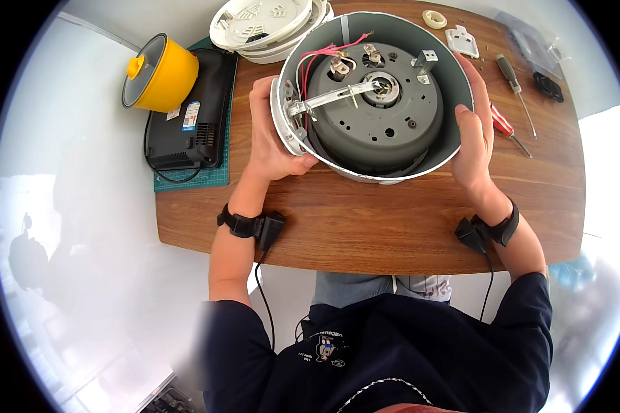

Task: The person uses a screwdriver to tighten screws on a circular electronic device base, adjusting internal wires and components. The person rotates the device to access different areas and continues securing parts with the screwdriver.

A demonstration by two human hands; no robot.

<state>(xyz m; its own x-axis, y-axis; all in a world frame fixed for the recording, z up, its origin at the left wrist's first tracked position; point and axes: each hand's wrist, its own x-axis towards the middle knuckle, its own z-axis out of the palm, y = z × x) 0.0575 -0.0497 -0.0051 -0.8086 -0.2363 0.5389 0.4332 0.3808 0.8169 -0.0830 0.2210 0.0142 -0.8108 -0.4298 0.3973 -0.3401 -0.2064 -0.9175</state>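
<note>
I hold a round grey cooker body (439, 148) upside down above a wooden table (393, 220), its open underside facing me. Inside it I see a grey base plate (372, 120), a metal lever arm (331, 96), red and white wires (320, 55) and a small metal bracket (425, 60). My left hand (269, 131) grips the left rim, thumb near a white side piece (280, 120). My right hand (475, 131) clasps the right rim.
A yellow pot (160, 72) sits on a black appliance (186, 113) over a green mat (193, 180) at the left. White round lids (262, 24) lie at the back. Two screwdrivers (517, 82), a white plastic part (461, 41) and a tape roll (434, 18) lie at the right.
</note>
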